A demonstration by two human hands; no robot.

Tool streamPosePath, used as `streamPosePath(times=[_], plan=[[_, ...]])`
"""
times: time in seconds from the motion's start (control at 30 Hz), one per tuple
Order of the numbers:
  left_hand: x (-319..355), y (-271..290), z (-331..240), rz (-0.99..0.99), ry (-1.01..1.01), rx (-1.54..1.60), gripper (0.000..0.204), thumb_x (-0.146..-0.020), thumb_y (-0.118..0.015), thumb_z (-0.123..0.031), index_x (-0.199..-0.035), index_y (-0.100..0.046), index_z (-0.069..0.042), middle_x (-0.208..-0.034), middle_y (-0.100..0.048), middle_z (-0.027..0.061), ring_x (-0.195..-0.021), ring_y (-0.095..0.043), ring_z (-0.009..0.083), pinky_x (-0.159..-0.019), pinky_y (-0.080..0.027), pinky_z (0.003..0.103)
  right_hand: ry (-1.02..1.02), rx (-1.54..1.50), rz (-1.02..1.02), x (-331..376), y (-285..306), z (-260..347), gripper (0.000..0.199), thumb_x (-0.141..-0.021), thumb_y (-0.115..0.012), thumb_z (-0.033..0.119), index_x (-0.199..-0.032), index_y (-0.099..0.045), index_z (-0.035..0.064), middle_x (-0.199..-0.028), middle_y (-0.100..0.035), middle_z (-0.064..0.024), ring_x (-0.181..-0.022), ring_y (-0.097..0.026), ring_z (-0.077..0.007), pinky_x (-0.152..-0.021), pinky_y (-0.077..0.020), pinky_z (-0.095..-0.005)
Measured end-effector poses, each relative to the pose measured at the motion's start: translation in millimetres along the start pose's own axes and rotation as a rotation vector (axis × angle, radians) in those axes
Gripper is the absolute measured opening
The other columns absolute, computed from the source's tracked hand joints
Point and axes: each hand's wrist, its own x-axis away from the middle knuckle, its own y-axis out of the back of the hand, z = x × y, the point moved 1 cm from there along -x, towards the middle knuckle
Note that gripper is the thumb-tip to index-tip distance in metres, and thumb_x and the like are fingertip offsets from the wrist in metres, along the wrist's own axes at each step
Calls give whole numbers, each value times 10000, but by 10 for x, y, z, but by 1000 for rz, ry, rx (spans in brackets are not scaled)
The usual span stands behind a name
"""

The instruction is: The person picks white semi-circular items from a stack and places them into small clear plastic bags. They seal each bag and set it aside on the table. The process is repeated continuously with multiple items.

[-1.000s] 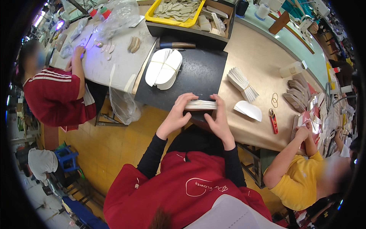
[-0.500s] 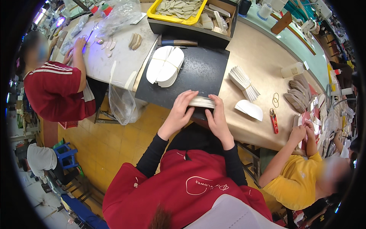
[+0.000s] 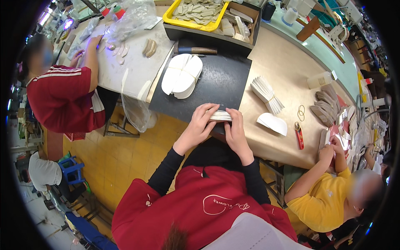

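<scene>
Got the white stack pinched betw. L hand & R hand, one at each end, by the near edge of the black board; can't tell if it rests there or is just above. Prob. light, each layer bendy, stiffer tog. Layers may slide & fan, so best hold = both ends, thumbs opp. fingers, even pressure.

- A stack of thin white sheets, layered edges facing up, is held between your left hand and right hand.
- It sits at the black board's near edge.
</scene>
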Motion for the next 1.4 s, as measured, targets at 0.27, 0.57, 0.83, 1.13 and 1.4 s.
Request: streamPosePath(times=[0.27,0.57,0.83,1.13,1.4], plan=[[59,-56,-31,-26,-93,-175,526,-892,-562,40,-1395,-552,-118,-1226,-557,136,-1124,-549,340,-976,-454,437,29,120,7,-14,28,28,513,-850,-611,-24,-1343,-481,30,-1354,-443,-210,-1242,-453,-402,-1060,-382,-466],[-331,52,33,-5,138,206,500,-892,-570,21,-1386,-546,-53,-1136,-570,132,-1057,-566,253,-940,-438,318,-89,228,-171,288,541,27,459,-879,-618,18,-1330,-535,42,-1376,-469,-180,-1290,-442,-369,-1088,-364,-455],[-838,16,273,-61,221,-94,397,-890,-631,-115,-1276,-608,-27,-1203,-617,197,-1109,-599,382,-965,-467,413,-225,369,-546,726,1169,-202,370,-909,-592,12,-1278,-565,-2,-1287,-556,-178,-1221,-526,-352,-1056,-398,-433],[-839,17,116,-58,65,-288,391,-906,-658,-149,-1276,-600,-37,-1320,-582,149,-1255,-524,345,-1057,-411,408,-363,416,-349,775,1370,-535,831,-851,-744,182,-1525,-284,23,-1540,-328,-216,-1426,-298,-384,-1178,-253,-469],[-648,-533,-356,72,176,202,254,-920,-649,-83,-1154,-659,15,-1051,-704,113,-907,-669,177,-809,-518,288,-311,365,-290,682,1328,-689,551,-722,-687,-21,-1260,-576,26,-1302,-533,-171,-1252,-487,-373,-1059,-397,-436]])
